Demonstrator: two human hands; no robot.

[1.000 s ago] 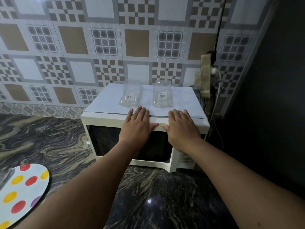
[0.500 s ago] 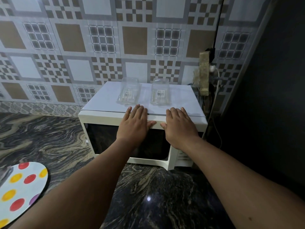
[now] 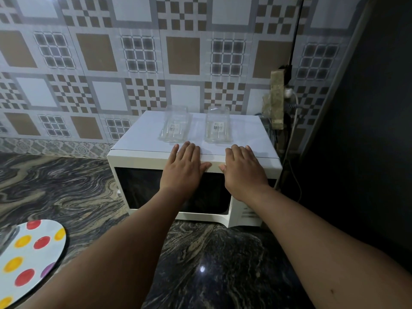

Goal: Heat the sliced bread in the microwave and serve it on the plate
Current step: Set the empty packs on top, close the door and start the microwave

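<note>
Left hand [image 3: 182,168] and right hand [image 3: 243,169] lie flat (fingers straight) on microwave [image 3: 142,139]; arms outstretched.

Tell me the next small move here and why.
Probably move one hand to the door's edge and pull it open: both the left hand and right hand lie flat on the microwave, whose door looks shut, and no bread is in view.

Lying on the dark marbled bench [image 3: 66,186]: a microwave [image 3: 245,216] standing near the wall, a dotted plate [image 3: 31,259] sitting front left.
</note>
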